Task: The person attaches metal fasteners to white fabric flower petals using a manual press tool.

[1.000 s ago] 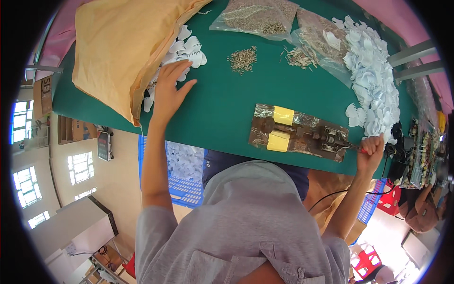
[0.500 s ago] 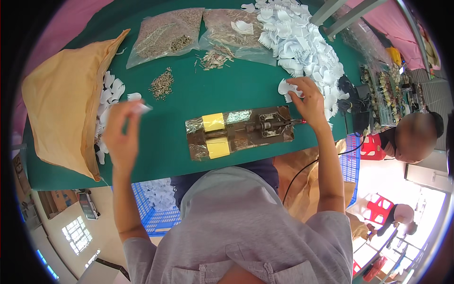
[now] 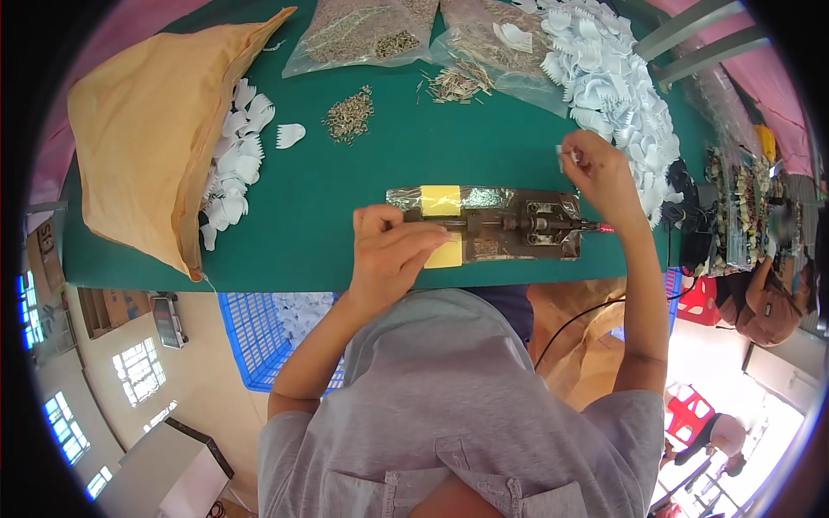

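Observation:
In front of me lies a jig (image 3: 505, 220) with a metal toggle clamp, its dark base wrapped in tape and a yellow patch at its left end. My left hand (image 3: 389, 259) is over that left end, thumb and fingers pinched together by the central rod. Whatever the pinch may contain is too small to make out. Beyond the clamp handle (image 3: 598, 227), my right hand (image 3: 600, 173) is closed on a small white toothed plastic piece (image 3: 561, 158), mostly covered by the fingers. A single white toothed piece (image 3: 290, 135) lies flat on the green table (image 3: 328, 198).
White toothed pieces (image 3: 604, 82) are heaped at the back right; more spill from a tan sack (image 3: 142, 147) at left. Small metal parts (image 3: 350, 115) lie loose near filled plastic bags (image 3: 358, 34) and a pile of thin pins (image 3: 455, 84). A blue basket (image 3: 250, 341) stands below the table edge.
My left hand has moved right from beside the sack to the jig's left end; the white piece it had no longer shows. My right hand has drawn a white piece away from the heap's edge.

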### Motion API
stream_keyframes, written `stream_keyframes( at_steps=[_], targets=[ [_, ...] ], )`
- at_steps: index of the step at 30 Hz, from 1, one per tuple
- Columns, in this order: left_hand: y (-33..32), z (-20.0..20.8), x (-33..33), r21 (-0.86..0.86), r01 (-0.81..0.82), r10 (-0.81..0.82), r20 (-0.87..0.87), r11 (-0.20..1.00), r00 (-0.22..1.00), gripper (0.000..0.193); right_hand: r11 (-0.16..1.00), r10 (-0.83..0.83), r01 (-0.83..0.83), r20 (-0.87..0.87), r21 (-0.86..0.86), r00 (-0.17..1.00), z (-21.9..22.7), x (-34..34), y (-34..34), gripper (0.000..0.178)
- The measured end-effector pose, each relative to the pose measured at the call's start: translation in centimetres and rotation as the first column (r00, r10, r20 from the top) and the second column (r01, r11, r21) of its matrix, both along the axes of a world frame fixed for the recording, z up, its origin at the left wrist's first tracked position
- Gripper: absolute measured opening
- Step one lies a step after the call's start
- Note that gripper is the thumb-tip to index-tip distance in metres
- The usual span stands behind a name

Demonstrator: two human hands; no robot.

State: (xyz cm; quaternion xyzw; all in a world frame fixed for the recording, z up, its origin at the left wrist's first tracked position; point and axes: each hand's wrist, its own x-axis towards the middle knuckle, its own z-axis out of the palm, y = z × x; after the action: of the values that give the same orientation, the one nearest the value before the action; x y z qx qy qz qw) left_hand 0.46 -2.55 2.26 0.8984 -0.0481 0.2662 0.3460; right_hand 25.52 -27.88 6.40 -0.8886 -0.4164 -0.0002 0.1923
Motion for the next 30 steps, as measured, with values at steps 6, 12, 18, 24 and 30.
stream_keyframes(
  at_steps=[6, 12, 18, 24, 30],
  targets=[
    [-0.5, -2.1, -1.4, -0.037, -0.001, 0.001, 0.017, 0.999, 1.000, 0.022, 0.966, 0.152, 0.109, -0.855, 0.234, 0.495, 3.7, -4.9, 7.0, 0.019],
    [-0.3, -1.8, -0.7, 0.018, -0.066, 0.065, 0.044, 0.998, 0.997, 0.022, 0.952, 0.274, 0.018, -0.878, 0.305, 0.392, 2.2, -5.6, 8.9, 0.022],
    [-0.3, -1.7, -1.5, 0.175, -0.074, 0.050, 0.140, 0.982, 0.989, 0.027, 0.970, 0.239, -0.143, -0.663, 0.196, 0.710, 0.8, -8.9, 10.5, 0.011],
    [-1.2, -1.8, -2.1, 0.217, -0.103, 0.076, 0.132, 0.971, 0.988, 0.032, 0.965, 0.255, -0.167, -0.551, 0.204, 0.795, 0.5, -9.6, 10.4, 0.008],
    [-1.9, 0.1, -1.3, 0.131, -0.107, 0.093, 0.108, 0.986, 0.990, 0.032, 0.940, 0.304, -0.202, -0.407, 0.275, 0.861, -0.5, -10.1, 9.5, 0.007]
  ],
)
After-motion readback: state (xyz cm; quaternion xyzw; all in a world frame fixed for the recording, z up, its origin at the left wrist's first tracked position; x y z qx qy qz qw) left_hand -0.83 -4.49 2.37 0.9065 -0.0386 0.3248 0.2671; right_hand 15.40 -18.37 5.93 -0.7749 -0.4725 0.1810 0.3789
